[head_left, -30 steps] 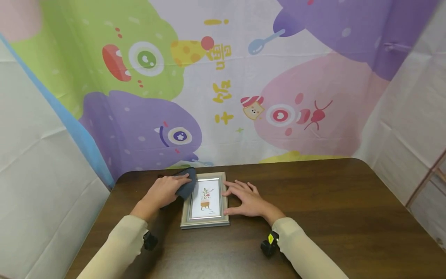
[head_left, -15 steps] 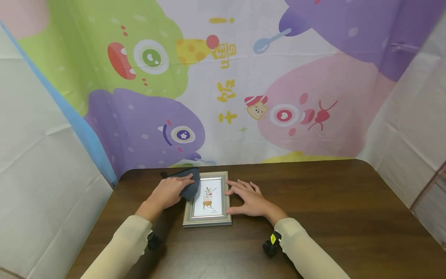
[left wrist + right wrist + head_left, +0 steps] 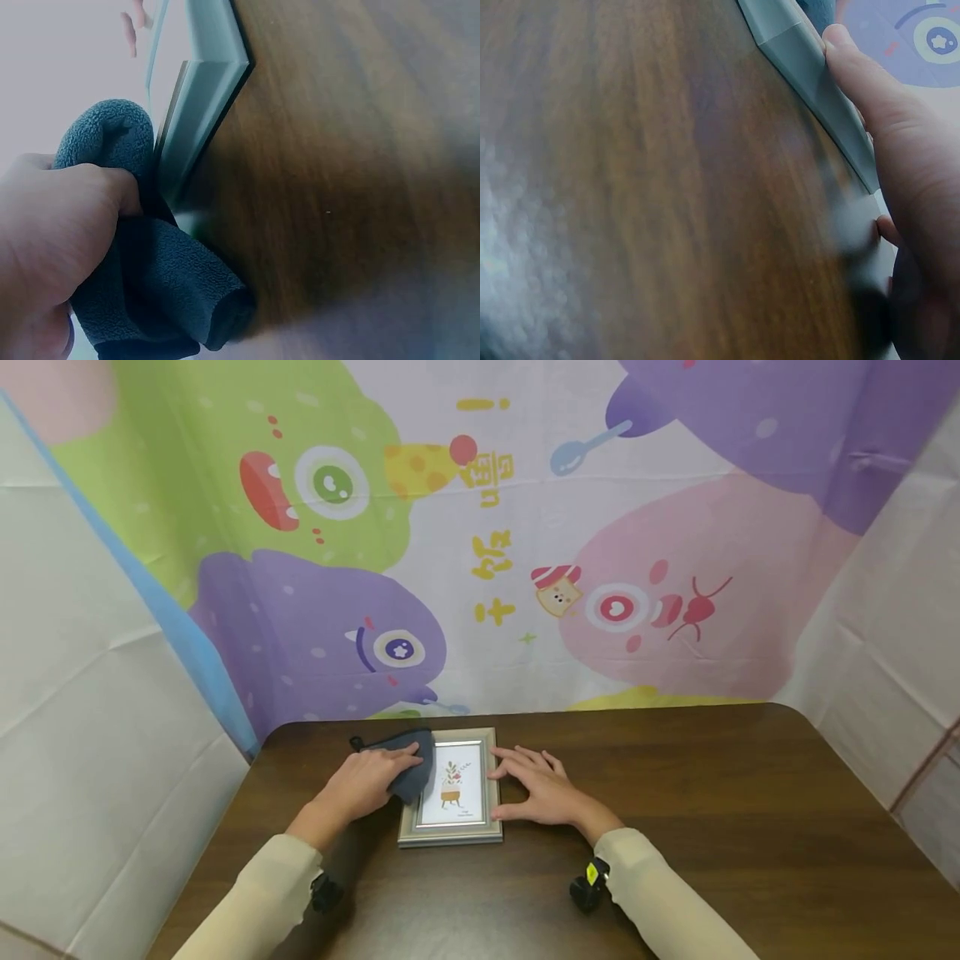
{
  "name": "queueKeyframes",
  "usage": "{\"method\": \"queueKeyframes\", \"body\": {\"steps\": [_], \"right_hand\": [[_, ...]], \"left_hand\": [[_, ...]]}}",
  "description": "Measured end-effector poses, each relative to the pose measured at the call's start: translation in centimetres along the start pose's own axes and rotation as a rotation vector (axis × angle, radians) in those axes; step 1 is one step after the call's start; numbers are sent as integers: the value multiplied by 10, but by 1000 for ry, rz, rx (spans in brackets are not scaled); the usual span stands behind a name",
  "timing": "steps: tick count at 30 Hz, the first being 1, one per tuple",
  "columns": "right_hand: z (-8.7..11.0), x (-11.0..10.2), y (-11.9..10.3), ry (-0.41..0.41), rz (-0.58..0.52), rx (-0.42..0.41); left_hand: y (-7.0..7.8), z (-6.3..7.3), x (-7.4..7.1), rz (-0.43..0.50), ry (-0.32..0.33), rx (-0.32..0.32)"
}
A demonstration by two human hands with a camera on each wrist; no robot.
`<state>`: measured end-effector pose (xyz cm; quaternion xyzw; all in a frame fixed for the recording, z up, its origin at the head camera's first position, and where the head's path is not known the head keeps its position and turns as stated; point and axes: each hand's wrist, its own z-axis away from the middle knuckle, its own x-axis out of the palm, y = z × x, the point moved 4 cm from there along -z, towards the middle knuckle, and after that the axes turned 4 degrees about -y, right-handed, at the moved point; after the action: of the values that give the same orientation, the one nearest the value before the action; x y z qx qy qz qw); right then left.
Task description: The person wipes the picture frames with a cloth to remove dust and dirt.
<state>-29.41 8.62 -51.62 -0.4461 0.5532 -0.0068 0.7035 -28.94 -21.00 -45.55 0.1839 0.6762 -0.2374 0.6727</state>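
A picture frame (image 3: 450,841) with a silvery border lies flat on the table, its print of a potted plant facing up. My left hand (image 3: 365,781) holds a dark blue-grey cloth (image 3: 415,777) over the frame's left border and part of the glass. In the left wrist view the fleecy cloth (image 3: 161,270) bunches around the thumb, and its lower folds hang beside the frame's edge. My right hand (image 3: 540,789) rests its spread fingertips and thumb on the frame's right border. The right wrist view shows that thumb (image 3: 855,67) lying along the frame's side (image 3: 810,75).
The dark brown wooden table (image 3: 697,810) has rounded far corners. Behind it hangs a curtain (image 3: 495,668) printed with cartoon monsters, and pale fabric walls (image 3: 97,710) stand at both sides. A small black loop (image 3: 356,743) sticks out from the cloth's far left end.
The left hand has slid the cloth slightly toward the person along the frame's left side. The right hand stays at the right border. The head view has shifted a little.
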Motion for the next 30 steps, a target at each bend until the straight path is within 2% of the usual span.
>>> {"method": "queueKeyframes", "body": {"steps": [8,26,30], "right_hand": [[0,2,0,1,-4,-5],[0,1,2,6,3,-7],[-1,2,2,7,2,-6]], "left_hand": [[8,16,1,16,2,3],[34,58,-1,-17,73,97],[40,66,-2,-26,73,105]]}}
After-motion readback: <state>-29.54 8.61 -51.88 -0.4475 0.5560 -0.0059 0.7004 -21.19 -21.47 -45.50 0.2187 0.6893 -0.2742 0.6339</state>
